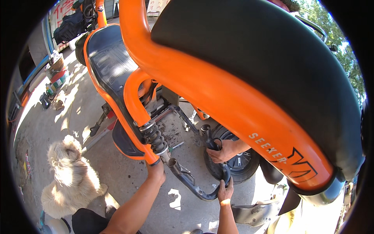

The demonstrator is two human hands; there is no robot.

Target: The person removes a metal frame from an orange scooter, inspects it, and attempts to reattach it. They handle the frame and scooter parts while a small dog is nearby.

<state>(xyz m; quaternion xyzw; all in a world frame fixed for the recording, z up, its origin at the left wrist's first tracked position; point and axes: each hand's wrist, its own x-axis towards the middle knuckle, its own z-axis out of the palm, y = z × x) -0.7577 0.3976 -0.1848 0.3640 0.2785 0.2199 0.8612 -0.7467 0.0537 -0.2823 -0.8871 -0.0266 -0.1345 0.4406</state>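
Observation:
An orange scooter frame (202,97) with a long black seat (257,50) stretches across the view. My left hand (156,170) is closed on the lower end of an orange frame tube, its fingers mostly hidden behind it. Just above is a coil-spring shock absorber (154,137). A black U-shaped swingarm (191,183) curves below the frame. My right hand (225,191) grips its bend, thumb and fingers on either side. A co-worker's hand (223,151), reaching in from the right, holds the same swingarm higher up. Beside it lies a wheel with a black tyre (246,168).
A shaggy light-coloured dog (72,177) sits at my left. A dark curved fender (255,213) lies on the concrete floor (128,175) at lower right. Buckets and bottles (57,72) stand at far left. A kickstand-like metal arm (102,119) sticks out left of the frame.

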